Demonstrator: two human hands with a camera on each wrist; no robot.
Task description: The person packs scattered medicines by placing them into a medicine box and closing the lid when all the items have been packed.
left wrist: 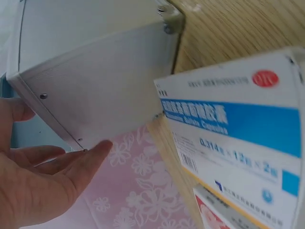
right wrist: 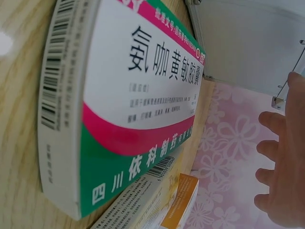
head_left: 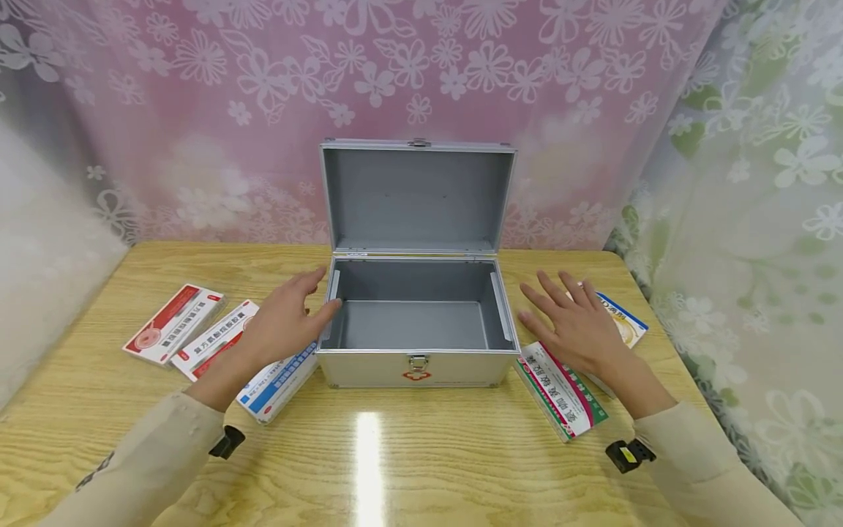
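While the silver case (head_left: 372,369) stands lid-up | hands (head_left: 283,322) (head_left: 576,328) spread beside it | gripping nothing

- Silver rectangular metal case (head_left: 369,369): grey interior, red emblem.
- White-and-blue flat cardboard carton (left wrist: 233,138): blue band, red oval.
- White-and-green flat cardboard carton (right wrist: 138,105): magenta stripe, black lettering.
- Yellow-brown wood-grain table (head_left: 454,468): streaked.
- Pink fabric curtain (head_left: 263,132): white floral pattern.

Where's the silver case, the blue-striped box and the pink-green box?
Silver case (head_left: 369,370): head view, front wall.
Blue-striped box (left wrist: 233,136): left wrist view, printed face.
Pink-green box (right wrist: 131,102): right wrist view, printed face.
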